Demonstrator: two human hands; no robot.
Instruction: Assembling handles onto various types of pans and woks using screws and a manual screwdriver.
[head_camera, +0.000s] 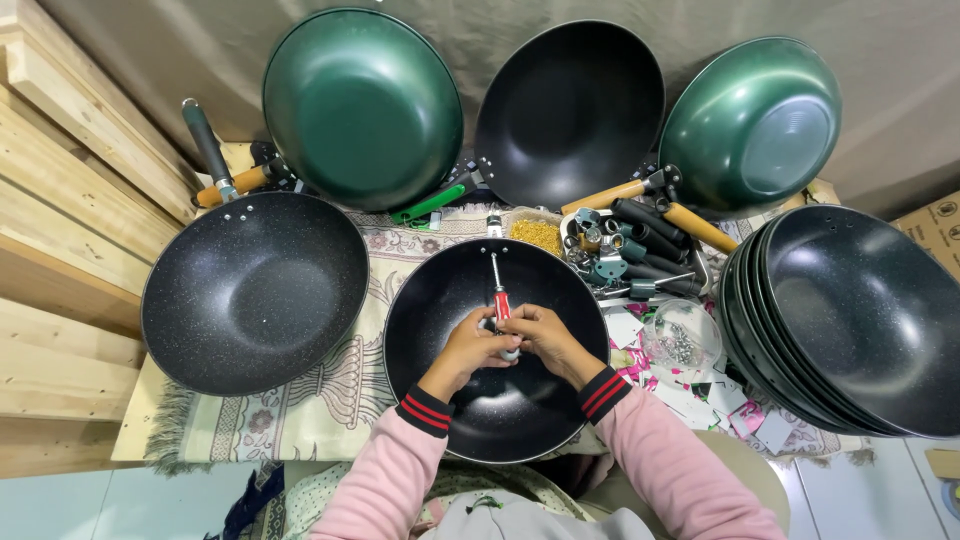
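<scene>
Screwdriver (499, 298), red-handled, shaft toward black wok's (440, 300) far rim; left hand (470, 345) and right hand (540, 338) both closed around handle.

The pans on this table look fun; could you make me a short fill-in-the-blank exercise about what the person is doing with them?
1. Both hands, the left hand and the right hand, grip a red-handled ____.
2. The tool's tip points at the far rim of a ____ coloured speckled pan.
3. The pans propped against the back wall number ____.
4. A stack of dark pans stands on the person's ____ side.

Missing words: screwdriver; black; three; right
</scene>
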